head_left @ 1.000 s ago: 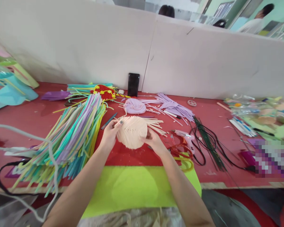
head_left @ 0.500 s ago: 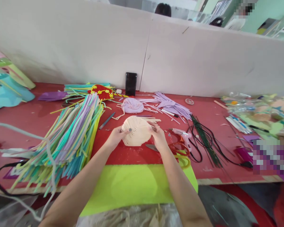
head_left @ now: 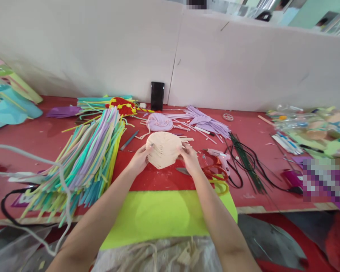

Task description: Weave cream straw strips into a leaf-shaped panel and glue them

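A cream, leaf-shaped piece made of pipe cleaners is held up between both hands, its pointed end toward me. My left hand pinches its left edge, and my right hand grips its right edge. Beneath it lies a red sheet. Just beyond sit a lilac pipe-cleaner piece and some loose cream strips. Red-handled scissors lie beside my right wrist, with a pink glue gun further right.
A big bundle of coloured pipe cleaners lies left of my forearm. Green wires and a black cable lie at right. A phone leans on the white partition. A lime sheet covers the table's front edge.
The cream piece has turned in my hands, so its ridged middle line now runs straight toward me and its point faces down. The view has tilted slightly downward.
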Motion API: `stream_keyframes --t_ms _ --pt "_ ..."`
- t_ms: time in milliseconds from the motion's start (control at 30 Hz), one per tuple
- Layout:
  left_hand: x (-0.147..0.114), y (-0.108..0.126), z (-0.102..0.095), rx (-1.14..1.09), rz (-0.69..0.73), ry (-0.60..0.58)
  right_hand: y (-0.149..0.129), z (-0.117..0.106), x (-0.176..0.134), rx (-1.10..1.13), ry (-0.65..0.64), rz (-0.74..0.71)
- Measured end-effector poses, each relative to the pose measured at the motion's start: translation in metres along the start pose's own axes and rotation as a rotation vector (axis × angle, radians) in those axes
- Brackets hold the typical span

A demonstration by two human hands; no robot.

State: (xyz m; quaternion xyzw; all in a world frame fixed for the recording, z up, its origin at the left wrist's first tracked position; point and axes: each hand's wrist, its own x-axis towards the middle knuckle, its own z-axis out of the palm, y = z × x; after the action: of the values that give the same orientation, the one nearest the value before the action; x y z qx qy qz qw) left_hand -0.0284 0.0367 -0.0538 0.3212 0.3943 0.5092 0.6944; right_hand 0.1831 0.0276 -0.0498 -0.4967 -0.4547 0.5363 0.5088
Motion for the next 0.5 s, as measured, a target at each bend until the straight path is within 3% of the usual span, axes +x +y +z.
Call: stream_keyframes --t_ms 200,433,500 --pt "0.004 0.002 -0.005 -0.052 0.030 0.040 -0.010 -0.019 -0.003 -0.380 0.143 -0.180" --pt "0.005 0.000 -0.007 -0.118 -0.019 0.011 -0.026 -0.044 -0.034 -0.634 0.147 -0.310" --pt "0.003 -0.001 -0.005 -0.093 -0.042 0.002 -0.025 -0.049 -0.040 -0.730 0.094 -0.348"
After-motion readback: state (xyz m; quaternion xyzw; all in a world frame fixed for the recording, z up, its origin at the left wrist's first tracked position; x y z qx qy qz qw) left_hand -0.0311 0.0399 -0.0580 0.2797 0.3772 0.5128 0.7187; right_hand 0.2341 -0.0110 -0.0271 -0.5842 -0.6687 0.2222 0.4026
